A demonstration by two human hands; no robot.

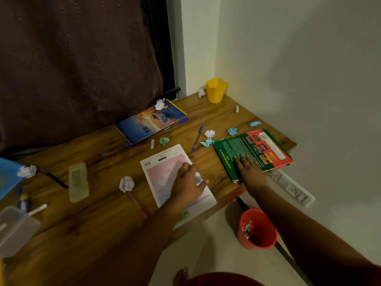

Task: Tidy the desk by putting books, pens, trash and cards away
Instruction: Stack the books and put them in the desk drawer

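Observation:
My left hand point(187, 182) lies on a pink and white booklet point(162, 174) near the desk's front edge, fingers curled at its right edge, which looks slightly lifted. My right hand point(249, 170) rests flat, fingers straight, on the near corner of a green and red book point(253, 147) at the desk's right end. A blue book point(144, 124) lies at the back. Blue pens point(198, 138) and several crumpled paper balls, white point(126, 183), green point(164, 140) and light blue point(207, 142), are scattered around.
A yellow cup point(215, 90) stands in the back corner. A red bin point(266, 234) with scraps in it sits on the floor below the desk's right end. A clear case point(78, 182), a black pen point(53, 178) and a plastic box point(16, 228) lie at the left.

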